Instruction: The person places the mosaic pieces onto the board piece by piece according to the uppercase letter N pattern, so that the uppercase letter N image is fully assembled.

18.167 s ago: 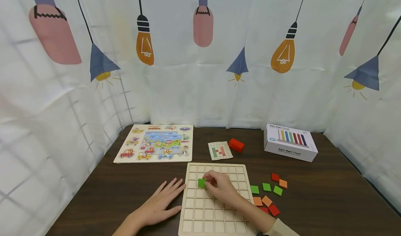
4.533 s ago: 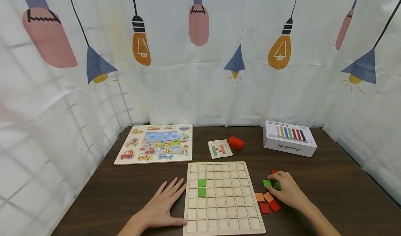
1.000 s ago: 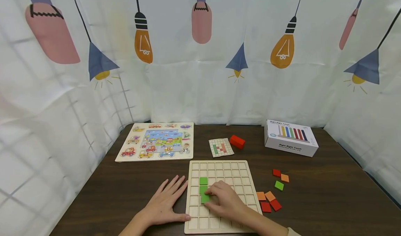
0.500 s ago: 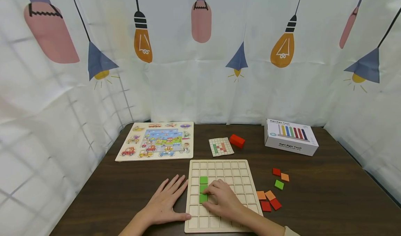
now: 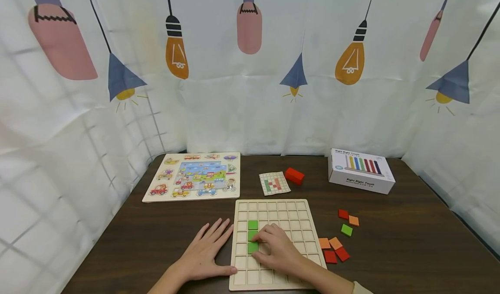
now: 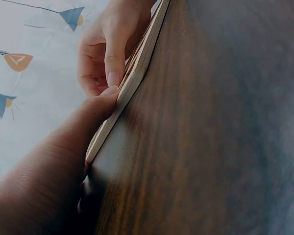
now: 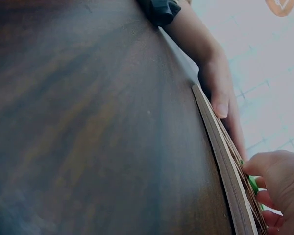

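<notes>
A wooden grid board (image 5: 291, 274) lies on the dark table. Three green square tiles form a column near its left side: the top tile (image 5: 253, 225), the middle tile (image 5: 251, 235) and the lowest tile (image 5: 252, 248). My right hand (image 5: 279, 250) pinches the lowest one between thumb and fingers, low over its cell; green also shows between the fingers in the right wrist view. Flat on the table, my left hand (image 5: 205, 253) has its fingers spread, with index fingertip and thumb (image 6: 105, 100) at the board's left edge.
Right of the board lie loose tiles: one green tile (image 5: 347, 230), plus several red and orange tiles (image 5: 335, 243). Behind it are a patterned grid card (image 5: 274, 184) and a red block (image 5: 294, 176). A picture puzzle (image 5: 191, 177) stands back left, a white box (image 5: 361, 171) back right.
Earlier my right hand placed upper green tiles, then took another from the loose tiles on the right. Since one second ago that tile has settled squarely below them. My left hand stays at the board.
</notes>
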### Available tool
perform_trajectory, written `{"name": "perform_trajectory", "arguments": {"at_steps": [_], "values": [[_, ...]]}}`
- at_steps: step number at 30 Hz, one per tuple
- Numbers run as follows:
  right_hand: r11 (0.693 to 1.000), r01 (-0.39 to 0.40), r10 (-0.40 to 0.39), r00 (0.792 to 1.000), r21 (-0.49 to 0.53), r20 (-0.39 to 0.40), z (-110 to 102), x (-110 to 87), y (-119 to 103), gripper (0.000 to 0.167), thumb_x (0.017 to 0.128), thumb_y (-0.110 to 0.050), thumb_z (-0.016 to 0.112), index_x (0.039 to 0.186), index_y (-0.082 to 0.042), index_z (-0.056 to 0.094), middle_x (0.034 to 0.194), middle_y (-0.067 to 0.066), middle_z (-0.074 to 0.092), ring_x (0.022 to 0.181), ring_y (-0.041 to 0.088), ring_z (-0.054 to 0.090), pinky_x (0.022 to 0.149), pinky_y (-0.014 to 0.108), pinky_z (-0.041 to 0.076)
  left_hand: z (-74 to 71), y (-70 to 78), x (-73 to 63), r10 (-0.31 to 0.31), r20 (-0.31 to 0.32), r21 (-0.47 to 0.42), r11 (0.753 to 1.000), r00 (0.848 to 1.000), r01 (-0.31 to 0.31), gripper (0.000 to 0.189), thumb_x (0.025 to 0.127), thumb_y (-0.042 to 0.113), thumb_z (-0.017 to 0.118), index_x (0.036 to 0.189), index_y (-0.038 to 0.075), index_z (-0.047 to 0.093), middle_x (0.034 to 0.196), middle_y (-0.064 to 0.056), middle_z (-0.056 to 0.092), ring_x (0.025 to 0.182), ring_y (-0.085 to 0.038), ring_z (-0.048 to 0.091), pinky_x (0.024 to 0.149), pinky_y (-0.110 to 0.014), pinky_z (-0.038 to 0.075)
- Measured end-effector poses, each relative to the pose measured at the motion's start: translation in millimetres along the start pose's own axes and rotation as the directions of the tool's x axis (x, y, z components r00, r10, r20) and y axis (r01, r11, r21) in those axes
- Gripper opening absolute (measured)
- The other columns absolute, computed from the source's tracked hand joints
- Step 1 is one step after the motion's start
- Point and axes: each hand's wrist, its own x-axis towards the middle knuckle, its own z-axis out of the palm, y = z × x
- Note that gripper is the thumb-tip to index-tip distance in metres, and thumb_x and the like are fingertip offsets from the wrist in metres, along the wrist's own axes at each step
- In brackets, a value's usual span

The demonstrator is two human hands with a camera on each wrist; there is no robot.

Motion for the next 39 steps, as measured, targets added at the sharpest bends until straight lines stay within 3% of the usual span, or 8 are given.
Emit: {"name": "perform_trajectory", "arguments": {"at_steps": [28,39], "values": [[1.0,-0.013,0.014,0.998,-0.021,0.066,-8,0.8,-3,0.023,0.078,-0.029,0.071,0.098,-0.02,0.065,0.089,-0.012,0.056,0.082,0.002,0.046,0.073,0.02,0.041,0.1,0.2,-0.2,-0.005,0.005,-0.026,1.0,1.0,0.005,0.099,0.071,0.079,0.043,0.147,0.018,0.023,0.151,-0.004,0.021,0.138,-0.026,0.014,0.104,-0.053,0.012],[0.999,-0.034,0.034,0.996,-0.008,0.086,-20,-0.3,-4,0.024,0.078,-0.023,0.071,0.1,-0.017,0.064,0.092,-0.009,0.054,0.081,0.003,0.049,0.071,0.018,0.044,0.7,-1.3,-0.1,-0.009,0.011,-0.018,1.0,1.0,0.009,0.099,0.071,0.08,0.043,0.147,0.018,0.023,0.151,-0.004,0.021,0.138,-0.025,0.014,0.104,-0.053,0.012]]}}
